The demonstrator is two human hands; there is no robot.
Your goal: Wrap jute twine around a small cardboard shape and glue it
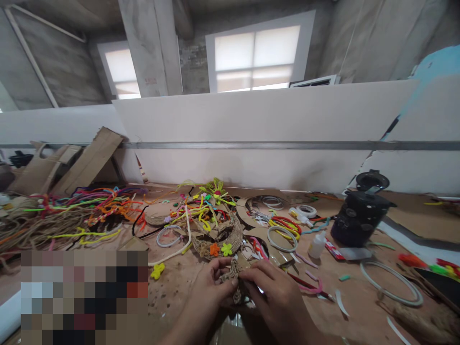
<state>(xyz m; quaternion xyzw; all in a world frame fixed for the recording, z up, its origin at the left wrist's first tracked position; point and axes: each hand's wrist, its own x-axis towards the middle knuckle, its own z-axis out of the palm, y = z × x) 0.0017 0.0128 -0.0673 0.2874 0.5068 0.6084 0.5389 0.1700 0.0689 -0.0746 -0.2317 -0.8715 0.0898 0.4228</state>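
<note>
At the front middle of the table, my left hand (218, 286) is closed on a small braided piece of jute twine (235, 280). My right hand (276, 290) pinches the same piece from the other side, fingertips against its edge. The fingers hide part of the twine piece, so its full shape does not show. Just beyond the hands lies a twine-wrapped ring (233, 235) bearing an orange pipe-cleaner flower (214, 249) and a yellow-green one (226, 249). A yellow flower (157, 271) rests left of my left hand.
Loose pipe cleaners (111, 206) and heaped twine (64, 230) fill the left side. On the right stand a black lidded container (361, 215) and a small glue bottle (317, 245). Pale rings (282, 238) and paper scraps lie around. A white partition (251, 120) runs behind the table.
</note>
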